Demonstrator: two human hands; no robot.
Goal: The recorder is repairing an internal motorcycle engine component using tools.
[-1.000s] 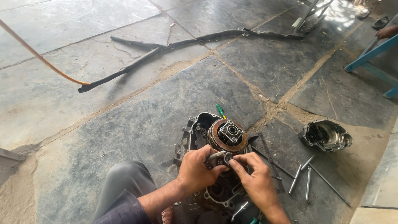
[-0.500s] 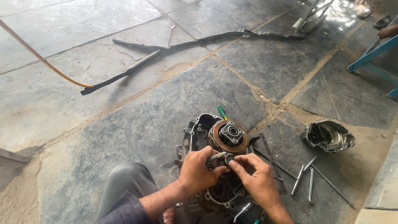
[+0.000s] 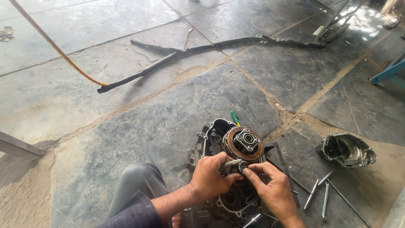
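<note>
A greasy engine case (image 3: 209, 135) lies on the stone floor in front of me, with a round clutch assembly (image 3: 243, 143) standing in it. My left hand (image 3: 209, 176) and my right hand (image 3: 271, 188) meet just below the clutch. Together their fingertips pinch a small metal part (image 3: 236, 164). My left forearm wears a dark sleeve, and my grey-trousered knee (image 3: 137, 181) sits left of the case.
A loose engine cover (image 3: 346, 150) lies to the right, with long bolts (image 3: 317, 193) beside it. A green-handled screwdriver (image 3: 234, 118) pokes out behind the case. A black rubber strip (image 3: 177, 55) and an orange hose (image 3: 63, 57) cross the floor. A blue frame (image 3: 390, 69) stands far right.
Both hands stay on the small metal part below the clutch; the view has shifted slightly, nothing else has moved.
</note>
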